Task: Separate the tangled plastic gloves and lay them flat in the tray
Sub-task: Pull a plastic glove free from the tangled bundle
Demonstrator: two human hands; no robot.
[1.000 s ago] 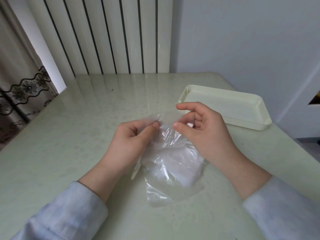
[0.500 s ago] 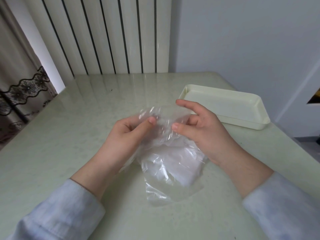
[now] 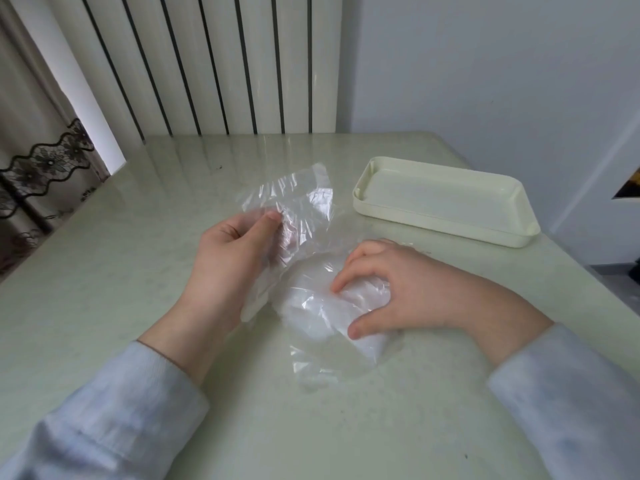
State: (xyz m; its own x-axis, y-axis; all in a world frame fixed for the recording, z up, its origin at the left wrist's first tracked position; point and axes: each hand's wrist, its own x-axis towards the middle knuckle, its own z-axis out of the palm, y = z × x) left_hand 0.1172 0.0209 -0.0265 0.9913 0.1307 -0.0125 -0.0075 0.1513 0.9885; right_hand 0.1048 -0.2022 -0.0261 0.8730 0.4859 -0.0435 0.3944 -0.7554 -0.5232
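While the head camera looks down over a pale green table (image 3: 104, 271), the left hand (image 3: 228, 261) is raised a little above it, thumb (image 3: 268, 220) pressed against curled fingers and pinching a clear glove (image 3: 301, 199). That glove stands up and fans out beyond the fingertips as a crinkled, see-through sheet, its lower part trailing down past the palm toward the table. Just to the right, the right hand (image 3: 408, 289) sits low, palm down, with its fingers and thumb clawed round a pile (image 3: 311, 313) of clear plastic that lies on the table in front of the person. The pile looks whitish where the layers bunch under the hand, and a thinner flat edge of it spreads toward the near side. Whether the lifted glove is fully free of the pile cannot be told, since the film overlaps between the two hands. A cream tray (image 3: 440, 223) rests on the table's far right, apart from both hands and from the plastic. Light blue sleeves (image 3: 114, 410) cover both forearms. Behind the table stands a white ribbed radiator (image 3: 214, 64), with a patterned curtain (image 3: 34, 161) to its left and a plain wall (image 3: 485, 64) to its right.
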